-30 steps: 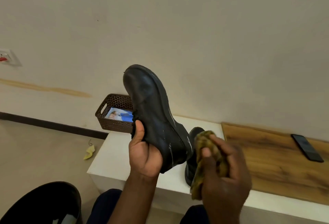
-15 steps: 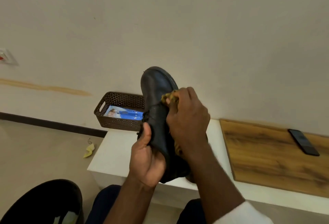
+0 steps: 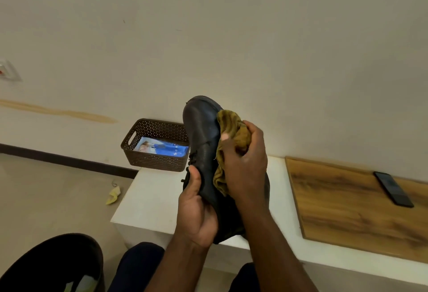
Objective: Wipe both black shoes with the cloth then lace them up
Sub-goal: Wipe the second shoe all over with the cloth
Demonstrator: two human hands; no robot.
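- Here, centre of frame: black shoe (image 3: 202, 143) held up in the air, toe pointing to the top of the picture, heel end down in my palm.
- My left hand (image 3: 196, 213) grips the heel end, thumb curled up along the near side beside the laces.
- My right hand (image 3: 243, 164) is curled round the olive cloth (image 3: 234, 129), fingers bunching it and pressing it against the right side of the shoe.
- Second shoe: only a dark edge shows behind my right wrist; cannot tell how it lies.
- Below the hands: white bench (image 3: 150, 199).
- Left of the shoe, on the bench's far end: brown perforated basket (image 3: 152, 159) with a blue packet (image 3: 162, 149) inside.
- Right of frame: wooden board (image 3: 347, 210) with a dark phone (image 3: 393, 188) lying on it.
- Left, on the floor: small yellow scrap (image 3: 113, 195).
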